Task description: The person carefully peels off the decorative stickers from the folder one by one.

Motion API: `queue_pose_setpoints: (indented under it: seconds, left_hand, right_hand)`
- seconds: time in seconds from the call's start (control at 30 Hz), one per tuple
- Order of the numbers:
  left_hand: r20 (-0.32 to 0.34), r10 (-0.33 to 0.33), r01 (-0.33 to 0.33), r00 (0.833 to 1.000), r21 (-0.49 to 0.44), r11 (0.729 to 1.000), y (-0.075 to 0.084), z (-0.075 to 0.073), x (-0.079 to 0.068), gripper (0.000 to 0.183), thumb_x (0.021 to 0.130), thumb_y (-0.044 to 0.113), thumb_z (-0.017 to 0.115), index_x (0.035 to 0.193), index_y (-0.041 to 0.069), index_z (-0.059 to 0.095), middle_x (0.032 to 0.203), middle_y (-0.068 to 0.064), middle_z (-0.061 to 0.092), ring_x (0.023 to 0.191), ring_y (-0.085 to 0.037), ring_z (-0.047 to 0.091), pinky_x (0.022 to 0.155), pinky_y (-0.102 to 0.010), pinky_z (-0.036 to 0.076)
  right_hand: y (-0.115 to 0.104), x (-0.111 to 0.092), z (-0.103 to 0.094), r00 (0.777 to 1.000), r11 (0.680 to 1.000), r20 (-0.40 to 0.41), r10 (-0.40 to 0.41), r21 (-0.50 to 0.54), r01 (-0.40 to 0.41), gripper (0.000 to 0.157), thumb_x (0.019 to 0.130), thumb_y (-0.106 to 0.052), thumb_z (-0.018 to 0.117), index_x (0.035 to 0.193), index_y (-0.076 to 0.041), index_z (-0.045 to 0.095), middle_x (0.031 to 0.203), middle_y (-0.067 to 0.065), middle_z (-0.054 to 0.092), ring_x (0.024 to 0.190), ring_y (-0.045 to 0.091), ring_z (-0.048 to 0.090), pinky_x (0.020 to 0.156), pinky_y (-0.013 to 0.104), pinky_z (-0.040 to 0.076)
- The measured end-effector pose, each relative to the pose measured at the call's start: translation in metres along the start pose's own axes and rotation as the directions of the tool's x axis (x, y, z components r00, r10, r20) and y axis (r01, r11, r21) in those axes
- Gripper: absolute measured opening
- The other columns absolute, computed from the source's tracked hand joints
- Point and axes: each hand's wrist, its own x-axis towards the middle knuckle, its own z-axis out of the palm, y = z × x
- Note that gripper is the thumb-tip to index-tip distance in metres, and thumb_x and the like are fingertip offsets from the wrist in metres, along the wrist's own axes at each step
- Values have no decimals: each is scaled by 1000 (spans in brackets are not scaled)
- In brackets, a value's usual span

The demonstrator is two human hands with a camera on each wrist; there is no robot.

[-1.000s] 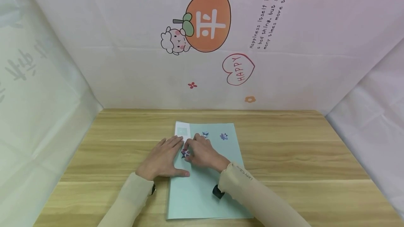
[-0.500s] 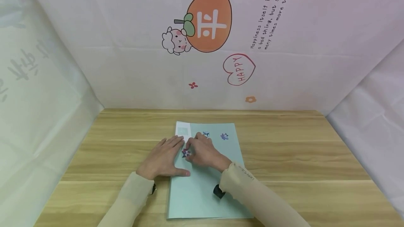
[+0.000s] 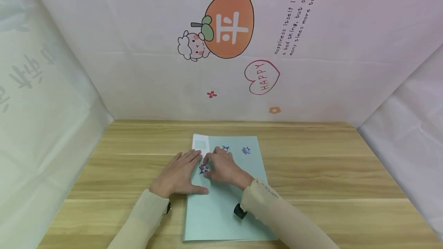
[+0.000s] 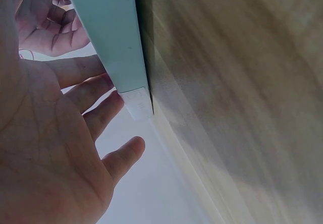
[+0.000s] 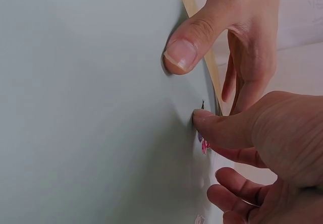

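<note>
A pale green folder (image 3: 221, 218) lies on the table, its spine (image 4: 111, 42) showing in the left wrist view. My left hand (image 3: 178, 176) rests on its left edge, fingers straight and thumb spread across the cover. The thumb and forefinger of my right hand (image 3: 223, 166) are curled at opposite edges of a small cartoon sticker (image 3: 203, 169) on the cover. In the right wrist view the thumb partly hides this sticker (image 5: 204, 146). Two other stickers lie farther up: a blue and white one (image 3: 225, 148), partly behind my right hand, and a purple one (image 3: 246, 150).
A white patch with a pale square (image 3: 200, 145) marks the folder's upper left corner. Wood-grain table (image 3: 328, 180) extends on both sides. A printed white cloth (image 3: 155, 80) hangs behind the table, with more white cloth at both sides.
Both hands stay in nearly the same place. My right thumb and forefinger remain at the sticker, with no clear shift of it on the cover.
</note>
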Motion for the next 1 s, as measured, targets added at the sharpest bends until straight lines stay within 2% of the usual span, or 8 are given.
queue_pose_setpoints:
  seconds: [0.3, 0.53, 0.73, 1.0]
  left_hand:
    - [-19, 18, -18, 1000, 3, 1000, -1, 1, 1, 111, 73, 75, 74, 153, 5, 44, 160, -11, 38, 149, -30, 31, 120, -57, 24]
    - [-19, 21, -21, 1000, 0, 1000, -1, 0, 1, 111, 73, 76, 74, 154, 6, 43, 160, -11, 38, 149, -29, 31, 120, -57, 23]
    - [-30, 35, -34, 999, 3, 999, -1, -1, 1, 110, 73, 74, 74, 152, 5, 44, 159, -12, 40, 148, -31, 32, 119, -59, 24]
    - [-16, 22, -21, 1000, 8, 1000, -2, 1, 1, 111, 73, 76, 73, 153, 5, 44, 160, -12, 38, 149, -29, 31, 120, -57, 23]
  right_hand:
    - [-2, -1, -1, 1000, 1000, 1, -2, -6, 2, 23, 84, -24, 85, 101, -17, 72, 99, 2, 55, 93, 20, 48, 88, 44, 41]
    - [0, -1, -2, 1000, 1000, -20, 3, 1, -2, 29, 84, -25, 85, 109, -15, 73, 101, 2, 55, 94, 20, 48, 85, 41, 40]
    - [1, -1, 0, 999, 1000, -32, -21, -16, 20, 19, 90, -25, 79, 106, -16, 75, 99, 0, 56, 93, 19, 49, 82, 39, 39]
    - [0, 1, 3, 997, 998, -68, -45, -56, 41, 8, 92, -23, 77, 96, -18, 73, 93, -1, 56, 89, 19, 49, 80, 38, 39]
